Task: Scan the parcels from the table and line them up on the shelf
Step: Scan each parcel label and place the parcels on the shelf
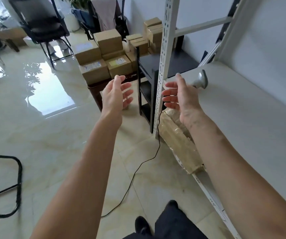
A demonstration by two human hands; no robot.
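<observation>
Both arms are reaching forward, palms facing each other. The left hand point(115, 95) is hovering with fingers straight and spread, holding nothing. The right hand point(179, 97) is likewise hovering with fingers extended and slightly apart, holding nothing; it is overlapping the perforated upright post point(166, 54) of the white metal shelf point(242, 107) as seen from the head camera.

The cardboard parcels point(104, 57) are sitting stacked in several layers on a dark low table point(95, 90), to the left of the upright post and beyond the left hand. More brown boxes point(151, 33) are lying further back, just left of the post. A black side table point(149, 69) is standing between the parcel table and the post.

On the shelf board, just right of the post and behind the right hand, a grey barcode scanner point(201, 80) is resting. A thin black cable point(138, 169) is trailing down beside the post and across the glossy tiled floor point(52, 135) towards the viewer.

Below the shelf board, near the foot of the post, a long package wrapped in brown paper and tape point(180, 142) is lying on the lower level.

Far left of the post, a black office chair point(44, 28) is standing on the floor. The person's dark shoes point(141, 225) are showing at the lower edge.
</observation>
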